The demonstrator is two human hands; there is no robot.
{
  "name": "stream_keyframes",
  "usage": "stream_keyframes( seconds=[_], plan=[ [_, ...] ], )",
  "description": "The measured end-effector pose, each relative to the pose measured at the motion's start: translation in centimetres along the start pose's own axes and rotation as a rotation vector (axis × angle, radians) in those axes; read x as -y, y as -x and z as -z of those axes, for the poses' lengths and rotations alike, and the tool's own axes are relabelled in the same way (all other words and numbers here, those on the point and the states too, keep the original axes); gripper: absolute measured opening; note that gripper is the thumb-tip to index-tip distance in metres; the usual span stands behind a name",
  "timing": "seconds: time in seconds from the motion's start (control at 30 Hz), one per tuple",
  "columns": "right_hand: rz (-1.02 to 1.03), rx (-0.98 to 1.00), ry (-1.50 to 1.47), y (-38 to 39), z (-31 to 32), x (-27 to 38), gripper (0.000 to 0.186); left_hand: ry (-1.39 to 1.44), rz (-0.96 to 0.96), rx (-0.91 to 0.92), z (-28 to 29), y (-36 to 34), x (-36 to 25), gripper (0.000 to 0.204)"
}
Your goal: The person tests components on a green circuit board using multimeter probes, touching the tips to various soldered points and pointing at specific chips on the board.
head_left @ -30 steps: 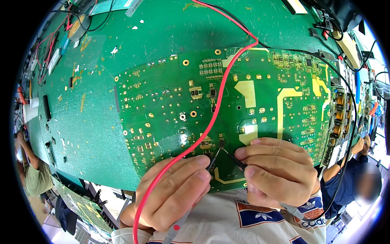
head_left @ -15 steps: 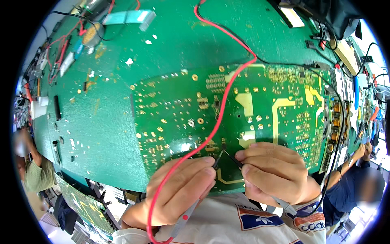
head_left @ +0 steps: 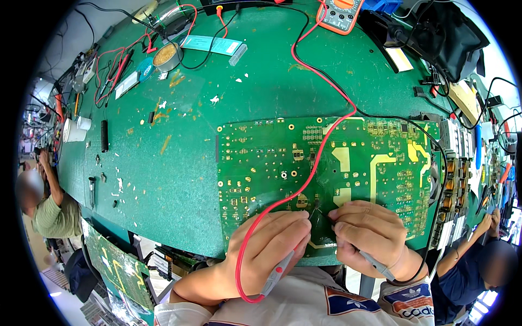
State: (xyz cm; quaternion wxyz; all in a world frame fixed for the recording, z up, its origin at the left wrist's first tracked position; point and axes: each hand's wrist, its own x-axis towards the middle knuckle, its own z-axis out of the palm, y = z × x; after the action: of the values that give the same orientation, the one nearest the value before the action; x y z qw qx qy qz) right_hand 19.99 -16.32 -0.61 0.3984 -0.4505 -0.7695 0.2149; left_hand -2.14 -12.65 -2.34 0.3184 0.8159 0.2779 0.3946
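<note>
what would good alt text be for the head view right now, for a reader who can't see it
A person's left hand and right hand each grip a gray test probe, both angled toward one small area of a green circuit board. A red lead crosses in front of the left hand; an orange multimeter lies far back on the table.

On the desk [head_left: 163, 190], a teal packet [head_left: 209, 44] and round tin [head_left: 178, 60] lie toward eleven o'clock; at two, perhaps a black bag [head_left: 454, 46]; at four, a co-worker [head_left: 467, 266] in navy.
</note>
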Motion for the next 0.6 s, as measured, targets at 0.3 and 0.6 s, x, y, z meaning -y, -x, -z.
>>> stream_keyframes(
  seconds=[0.3, 0.6],
  plan=[
    [-0.003, 0.008, -0.01, 0.09, 0.16, -0.01, 0.021, 0.003, 0.024, -0.011, -0.14, -0.05, -0.12, 0.041],
    [-0.008, 0.022, -0.01, -0.14, 0.29, -0.05, 0.022, 0.021, 0.028, -0.006, -0.12, 0.1, 0.07, 0.042]
  ],
)
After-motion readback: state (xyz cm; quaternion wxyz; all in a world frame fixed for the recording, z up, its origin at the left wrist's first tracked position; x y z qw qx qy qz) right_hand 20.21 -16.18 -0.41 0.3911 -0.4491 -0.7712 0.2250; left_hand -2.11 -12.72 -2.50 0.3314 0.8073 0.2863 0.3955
